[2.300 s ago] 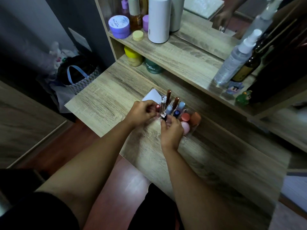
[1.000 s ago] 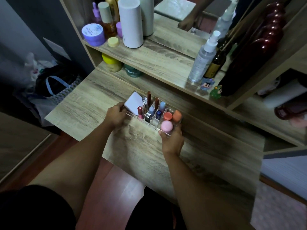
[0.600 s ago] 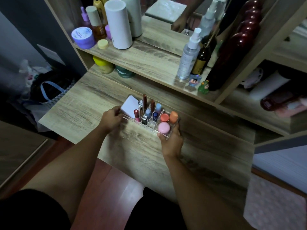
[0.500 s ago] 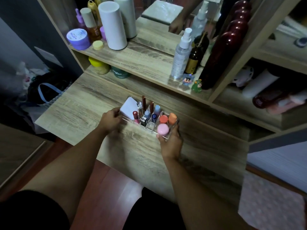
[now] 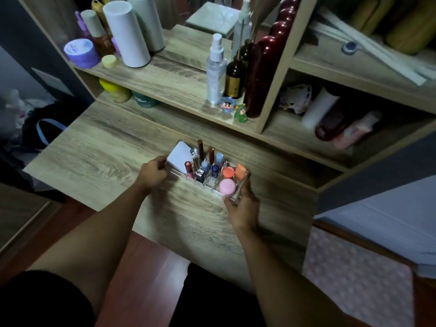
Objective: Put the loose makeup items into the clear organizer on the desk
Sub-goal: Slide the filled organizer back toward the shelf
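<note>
Gripping the clear organizer [image 5: 240, 193] at both ends, the two hands hold it on the wooden desk [image 5: 99, 152]. The left hand [image 5: 153, 173] curls its fingers around the organizer's left end, beside the white compact [image 5: 178, 157] that stands tilted in the left compartment. The right hand [image 5: 243, 207] closes on the right front corner, its thumb along the near wall and its fingers wrapped round the right side.

Standing upright in the narrow middle slots are several tubes: a red lipstick [image 5: 188, 166], a silver-capped tube [image 5: 194, 155], two brown-capped wands [image 5: 200, 147] behind, and pale and dark blue tubes [image 5: 205, 166] beside them. The right compartment holds a round pink pot [image 5: 227, 186] at the front, with a coral-lidded pot [image 5: 228, 172] and an orange sponge-like piece [image 5: 240, 171] just behind it. No loose makeup shows on the desk surface around the organizer.

Above the desk runs a shelf [image 5: 169, 83] with a tall white cylinder [image 5: 126, 34], a purple jar [image 5: 81, 53], a small yellow lid [image 5: 109, 61], a clear spray bottle [image 5: 215, 72], a dark brown bottle [image 5: 234, 77] and two small figurines [image 5: 233, 109]. A yellow jar [image 5: 113, 89] and a teal jar [image 5: 145, 100] sit under that shelf at the back of the desk.
</note>
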{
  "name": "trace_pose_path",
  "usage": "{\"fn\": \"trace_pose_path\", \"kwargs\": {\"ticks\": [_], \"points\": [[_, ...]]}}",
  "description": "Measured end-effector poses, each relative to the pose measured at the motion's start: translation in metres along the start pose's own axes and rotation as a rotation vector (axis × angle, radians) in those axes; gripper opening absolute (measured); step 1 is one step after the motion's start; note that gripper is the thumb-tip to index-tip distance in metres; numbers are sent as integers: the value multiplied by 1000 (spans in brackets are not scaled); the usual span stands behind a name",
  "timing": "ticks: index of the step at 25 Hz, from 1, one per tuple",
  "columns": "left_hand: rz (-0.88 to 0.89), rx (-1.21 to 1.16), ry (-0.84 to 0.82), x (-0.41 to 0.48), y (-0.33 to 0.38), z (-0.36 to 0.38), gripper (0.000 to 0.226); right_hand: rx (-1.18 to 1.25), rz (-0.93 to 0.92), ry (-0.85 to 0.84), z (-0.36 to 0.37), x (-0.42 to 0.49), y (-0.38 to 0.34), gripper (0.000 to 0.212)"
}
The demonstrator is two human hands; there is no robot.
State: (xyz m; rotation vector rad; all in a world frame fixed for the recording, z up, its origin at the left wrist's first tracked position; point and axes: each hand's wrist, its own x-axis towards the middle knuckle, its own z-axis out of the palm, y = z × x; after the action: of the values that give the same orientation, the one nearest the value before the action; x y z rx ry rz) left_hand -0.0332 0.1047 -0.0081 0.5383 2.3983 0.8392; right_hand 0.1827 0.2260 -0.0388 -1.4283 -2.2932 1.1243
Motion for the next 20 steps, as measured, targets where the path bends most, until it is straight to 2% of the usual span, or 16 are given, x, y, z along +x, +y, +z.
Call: {"fn": "trace_pose_path", "kwargs": {"ticks": [11, 20], "points": [[52, -8, 15, -27, 43, 52, 70, -30, -13, 16, -58, -1, 48, 91], [69, -46, -3, -38, 69, 81, 69, -27, -40, 18, -90, 3, 79, 84]]}}
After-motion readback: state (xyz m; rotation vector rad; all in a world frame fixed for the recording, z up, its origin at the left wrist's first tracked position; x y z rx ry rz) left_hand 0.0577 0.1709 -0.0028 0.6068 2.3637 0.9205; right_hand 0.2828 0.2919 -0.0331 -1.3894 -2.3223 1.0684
